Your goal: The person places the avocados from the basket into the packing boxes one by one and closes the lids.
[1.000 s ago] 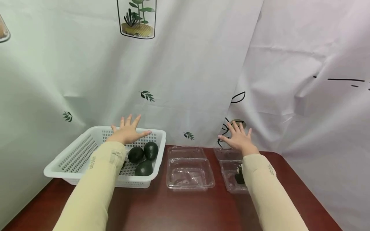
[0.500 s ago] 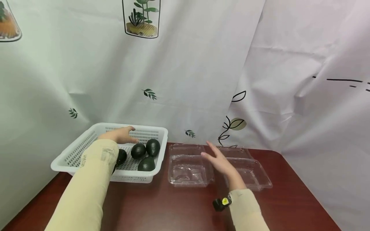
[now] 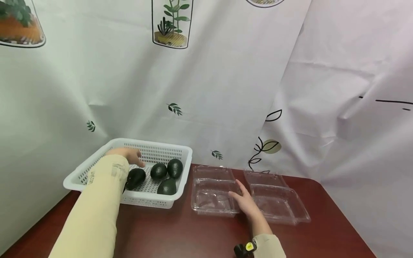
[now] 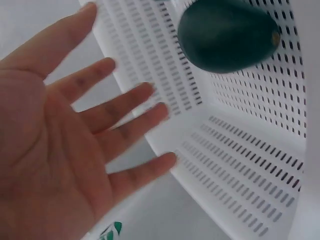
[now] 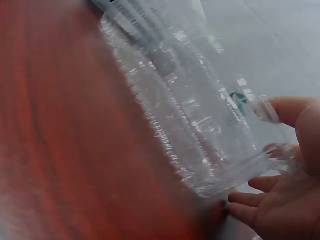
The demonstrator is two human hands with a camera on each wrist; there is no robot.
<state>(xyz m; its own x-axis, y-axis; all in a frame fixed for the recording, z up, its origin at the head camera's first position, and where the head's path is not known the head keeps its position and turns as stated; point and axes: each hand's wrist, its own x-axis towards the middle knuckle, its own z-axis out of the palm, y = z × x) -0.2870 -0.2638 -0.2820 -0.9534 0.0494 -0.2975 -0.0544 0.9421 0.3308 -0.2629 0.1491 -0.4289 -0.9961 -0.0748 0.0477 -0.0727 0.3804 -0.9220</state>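
My left hand [image 3: 129,156] is over the left part of a white perforated basket [image 3: 186,172], fingers spread and nothing in them. Dark green avocados, several of them, lie inside; the nearest avocado [image 3: 135,178] is beside my left wrist. In the left wrist view an avocado [image 4: 225,35] lies beyond the spread fingers. At the right edge of a clear plastic clamshell box [image 3: 211,200], lid up, is my right hand [image 3: 248,206]. In the right wrist view its thumb and fingers lie apart around the box's end, one finger showing through the plastic.
A second clear clamshell box [image 3: 274,206], also lid up, stands right of my right hand. All of it rests on a dark red table [image 3: 180,233]. A white printed cloth [image 3: 226,89] hangs behind the table's far edge.
My right hand has come from above the right box leftward and down to the first box's edge. My left hand has lowered towards the basket. The head view has shifted slightly.
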